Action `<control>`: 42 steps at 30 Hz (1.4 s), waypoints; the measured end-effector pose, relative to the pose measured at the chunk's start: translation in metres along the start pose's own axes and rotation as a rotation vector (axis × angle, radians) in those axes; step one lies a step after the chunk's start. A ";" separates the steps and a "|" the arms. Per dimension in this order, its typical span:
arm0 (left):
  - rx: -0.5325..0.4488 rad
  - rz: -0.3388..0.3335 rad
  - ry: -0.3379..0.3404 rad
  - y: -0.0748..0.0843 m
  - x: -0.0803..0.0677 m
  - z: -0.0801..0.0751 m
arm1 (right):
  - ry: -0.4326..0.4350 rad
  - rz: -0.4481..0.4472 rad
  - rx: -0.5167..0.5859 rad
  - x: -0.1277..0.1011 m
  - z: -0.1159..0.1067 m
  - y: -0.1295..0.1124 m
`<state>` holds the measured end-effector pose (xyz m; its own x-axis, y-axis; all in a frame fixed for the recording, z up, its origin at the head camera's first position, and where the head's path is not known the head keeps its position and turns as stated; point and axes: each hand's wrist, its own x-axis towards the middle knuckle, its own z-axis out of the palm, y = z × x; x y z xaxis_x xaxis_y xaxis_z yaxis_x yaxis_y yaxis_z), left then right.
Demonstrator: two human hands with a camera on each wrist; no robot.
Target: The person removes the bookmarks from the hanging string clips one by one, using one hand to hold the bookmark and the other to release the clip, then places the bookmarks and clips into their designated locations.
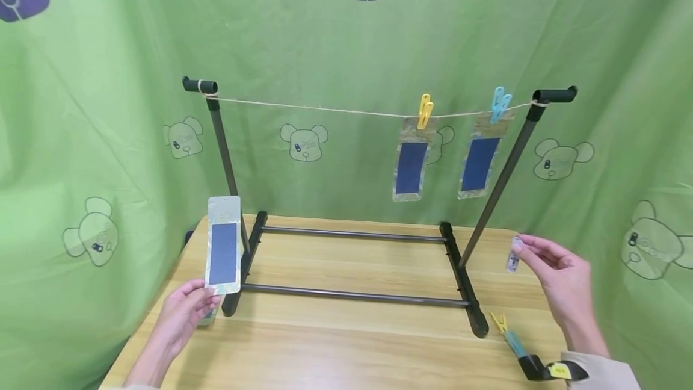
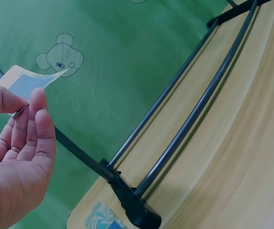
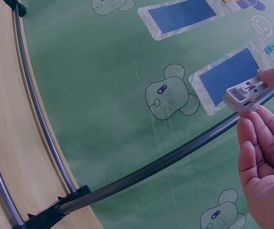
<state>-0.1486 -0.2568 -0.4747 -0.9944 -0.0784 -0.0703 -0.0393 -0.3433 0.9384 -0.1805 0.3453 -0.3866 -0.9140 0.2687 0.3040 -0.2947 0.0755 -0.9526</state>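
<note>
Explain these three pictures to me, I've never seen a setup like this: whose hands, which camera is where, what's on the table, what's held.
A person works bare-handed, with no machine. The wide picture comes from a head camera; the other two from wrist cameras. On the wooden table stands a black rack with a string, where a yellow peg and a blue peg hold two packets. The left hand pinches a blue-windowed packet. The right hand pinches a pale clothes peg. Spare pegs lie near it.
</note>
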 end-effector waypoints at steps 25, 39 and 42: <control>-0.027 0.021 0.044 -0.008 -0.004 -0.034 | 0.034 0.079 -0.030 -0.008 -0.022 0.016; -0.075 0.026 0.054 -0.013 -0.007 -0.047 | 0.048 0.117 -0.055 -0.012 -0.031 0.020; -0.082 0.026 0.056 -0.014 -0.008 -0.049 | 0.049 0.129 -0.057 -0.013 -0.033 0.022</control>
<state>-0.1353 -0.2972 -0.5039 -0.9879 -0.1399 -0.0677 -0.0033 -0.4162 0.9093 -0.1660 0.3757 -0.4121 -0.9282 0.3259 0.1793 -0.1578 0.0915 -0.9832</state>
